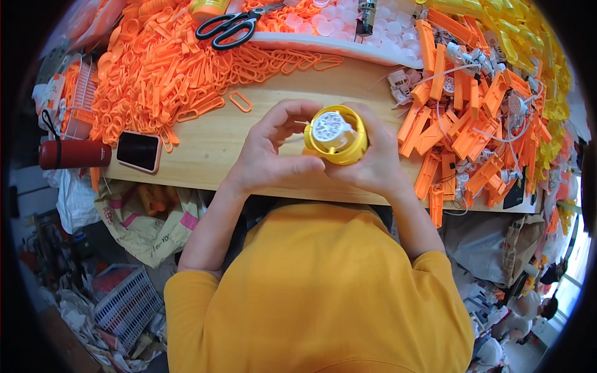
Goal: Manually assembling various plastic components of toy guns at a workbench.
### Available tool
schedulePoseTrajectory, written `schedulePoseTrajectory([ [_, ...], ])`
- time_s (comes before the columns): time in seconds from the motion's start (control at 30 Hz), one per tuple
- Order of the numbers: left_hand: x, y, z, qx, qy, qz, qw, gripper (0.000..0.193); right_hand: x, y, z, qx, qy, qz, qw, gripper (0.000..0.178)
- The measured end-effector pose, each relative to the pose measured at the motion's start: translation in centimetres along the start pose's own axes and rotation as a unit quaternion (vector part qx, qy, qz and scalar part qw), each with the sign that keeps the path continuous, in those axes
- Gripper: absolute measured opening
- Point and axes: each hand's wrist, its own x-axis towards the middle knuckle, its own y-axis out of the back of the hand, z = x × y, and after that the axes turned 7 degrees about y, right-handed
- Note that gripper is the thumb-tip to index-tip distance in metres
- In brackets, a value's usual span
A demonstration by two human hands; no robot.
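Note:
Above the wooden table (273,87), near its front edge, I hold a round yellow plastic housing (357,152). A white round part with holes in its face (329,126) sits inside its open top. My right hand (379,158) wraps round the housing's right side. Curved about the left side is my left hand (267,149), its index finger at the far rim and its thumb at the near side. A gap shows between the left palm and the housing, with a short pale wire or tube (293,139) in it. The housing's underside is hidden.
Orange plastic clips and loops (168,68) are heaped at left, under black-handled scissors (233,28). A phone (138,151) and red flask (74,154) lie left. Orange casings (472,124) with white wired parts are piled right, yellow pieces (522,37) beyond. Translucent caps (385,28) lie behind.

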Motion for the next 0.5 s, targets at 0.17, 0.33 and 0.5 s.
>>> schedulePoseTrajectory([
  [0.17,0.6,-0.1,2.7,0.283,-0.117,-0.003,0.952,0.076,0.9,0.0,-0.4,-0.067,0.02,-0.043,0.997,0.055],
  [0.33,0.4,0.4,3.2,0.284,-0.075,-0.013,0.956,0.067,1.1,-0.3,-0.9,-0.106,0.052,-0.069,0.991,0.058],
  [0.5,-0.1,1.1,2.5,0.263,-0.083,-0.001,0.961,0.065,1.1,1.2,-0.7,-0.054,0.009,-0.165,0.985,0.066],
])
